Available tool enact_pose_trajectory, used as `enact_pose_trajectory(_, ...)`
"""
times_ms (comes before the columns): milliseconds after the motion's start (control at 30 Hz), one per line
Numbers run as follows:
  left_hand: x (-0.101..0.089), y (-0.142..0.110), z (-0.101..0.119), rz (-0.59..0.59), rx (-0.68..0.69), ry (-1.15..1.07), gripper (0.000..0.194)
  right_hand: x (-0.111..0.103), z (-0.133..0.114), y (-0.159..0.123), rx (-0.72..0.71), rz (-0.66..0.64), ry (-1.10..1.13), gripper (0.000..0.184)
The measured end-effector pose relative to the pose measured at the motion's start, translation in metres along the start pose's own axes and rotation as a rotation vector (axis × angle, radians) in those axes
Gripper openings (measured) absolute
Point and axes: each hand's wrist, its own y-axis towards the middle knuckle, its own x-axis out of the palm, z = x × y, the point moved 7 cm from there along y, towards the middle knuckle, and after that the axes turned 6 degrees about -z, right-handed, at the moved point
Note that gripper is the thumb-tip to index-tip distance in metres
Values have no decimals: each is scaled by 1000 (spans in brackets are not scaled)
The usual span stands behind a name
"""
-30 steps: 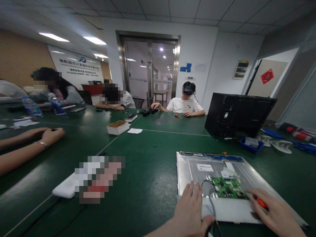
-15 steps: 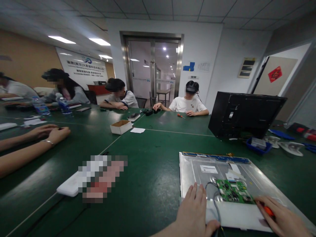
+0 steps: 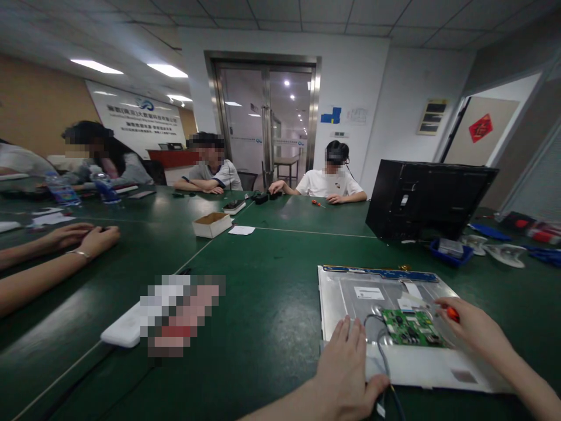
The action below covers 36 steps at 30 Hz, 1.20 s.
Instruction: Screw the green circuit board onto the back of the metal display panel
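Observation:
A silver display panel (image 3: pixel 350 289) lies face down on the green table (image 3: pixel 272 292) in front of me. A small green circuit board (image 3: pixel 412 327) sits on its back, with dark cables (image 3: pixel 380 351) running toward me. My left hand (image 3: pixel 346 368) lies flat, fingers stretched, on the panel's near left edge beside the cables. My right hand (image 3: pixel 471 330) is closed around an orange-handled screwdriver (image 3: pixel 452 314), held over the panel just right of the circuit board.
A black monitor back cover (image 3: pixel 427 199) stands behind the panel, with a blue tray (image 3: pixel 449 250) and parts to its right. A white pad (image 3: pixel 125 332) lies at left; a cardboard box (image 3: pixel 211 224) sits mid-table. Other people sit around the table; a co-worker's arms (image 3: pixel 52 257) rest at left.
My right hand with the screwdriver has risen from the panel's near right corner to a spot beside the circuit board. My left hand has stayed flat on the panel edge.

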Motion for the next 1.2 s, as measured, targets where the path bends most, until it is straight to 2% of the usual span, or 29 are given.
enact_pose_trajectory(133,8,20,12,14,21,22,86,1,-54,17,-172,-111,15,35)
enact_pose_trajectory(200,13,32,18,10,33,35,87,7,-71,24,-217,-142,5,28)
enact_pose_trajectory(267,18,43,24,15,42,31,88,13,-77,28,-240,-171,-16,21)
enact_pose_trajectory(433,21,58,33,75,73,-1,87,18,-71,30,-292,-216,-81,21)
enact_pose_trajectory(800,30,83,45,41,107,8,90,24,-52,28,-306,-260,-365,30)
enact_pose_trajectory(1200,34,84,46,52,125,-19,97,22,-53,24,-380,-281,-431,34)
